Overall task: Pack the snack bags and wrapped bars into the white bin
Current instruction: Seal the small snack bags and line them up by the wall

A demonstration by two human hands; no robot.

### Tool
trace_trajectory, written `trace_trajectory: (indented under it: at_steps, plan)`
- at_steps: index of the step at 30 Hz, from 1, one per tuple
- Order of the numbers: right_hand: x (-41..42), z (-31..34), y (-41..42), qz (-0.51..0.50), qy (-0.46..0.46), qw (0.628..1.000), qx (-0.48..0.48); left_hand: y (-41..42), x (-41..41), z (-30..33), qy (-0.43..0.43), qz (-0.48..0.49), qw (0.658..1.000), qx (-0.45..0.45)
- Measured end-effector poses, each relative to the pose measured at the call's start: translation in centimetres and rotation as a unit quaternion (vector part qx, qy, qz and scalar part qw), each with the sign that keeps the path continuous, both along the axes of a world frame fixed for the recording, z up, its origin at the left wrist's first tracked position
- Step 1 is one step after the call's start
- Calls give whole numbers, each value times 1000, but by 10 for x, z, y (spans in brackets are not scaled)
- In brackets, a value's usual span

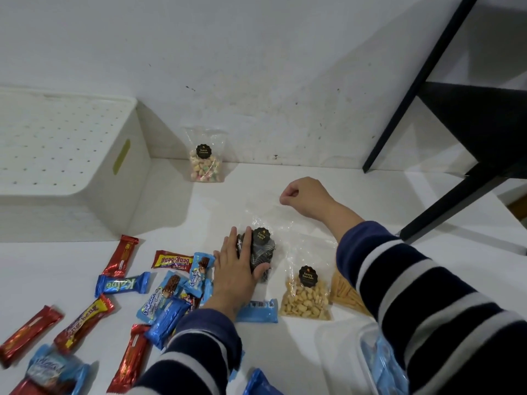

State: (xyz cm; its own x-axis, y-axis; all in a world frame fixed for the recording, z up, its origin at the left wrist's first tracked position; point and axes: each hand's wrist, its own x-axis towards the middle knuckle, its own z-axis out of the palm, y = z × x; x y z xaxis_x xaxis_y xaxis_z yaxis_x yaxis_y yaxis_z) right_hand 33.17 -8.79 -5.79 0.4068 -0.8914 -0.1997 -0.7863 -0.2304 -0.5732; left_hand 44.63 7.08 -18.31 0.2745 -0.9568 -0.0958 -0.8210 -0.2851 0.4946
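A clear bag of dark snacks point(263, 249) lies on the white table. My left hand point(238, 270) rests flat on its lower part, fingers spread. My right hand point(303, 196) pinches the clear top end of that same bag. The white bin point(71, 155), with a perforated top surface and a slot handle, stands at the far left. A bag of pastel biscuits point(206, 158) leans upright against the wall. A bag of peanuts point(306, 295) and a bag of yellow sticks point(346, 293) lie right of my left hand. Several red and blue wrapped bars point(125, 283) are scattered at the left.
A black metal frame point(445, 115) with angled legs stands at the right, over the table's far corner. A clear plastic container point(368, 357) holding blue wrappers sits at the bottom right. The white wall point(256, 67) runs close behind the table.
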Motion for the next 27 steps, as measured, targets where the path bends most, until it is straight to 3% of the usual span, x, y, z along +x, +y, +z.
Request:
trace_trajectory:
  at_steps: [9,27]
  plan:
    - [19,-2,6,4,-18,1000,26,1,-1,-1,-6,5,1000,-3]
    - [45,2,13,11,42,999,5,2,-2,-1,-7,6,1000,6]
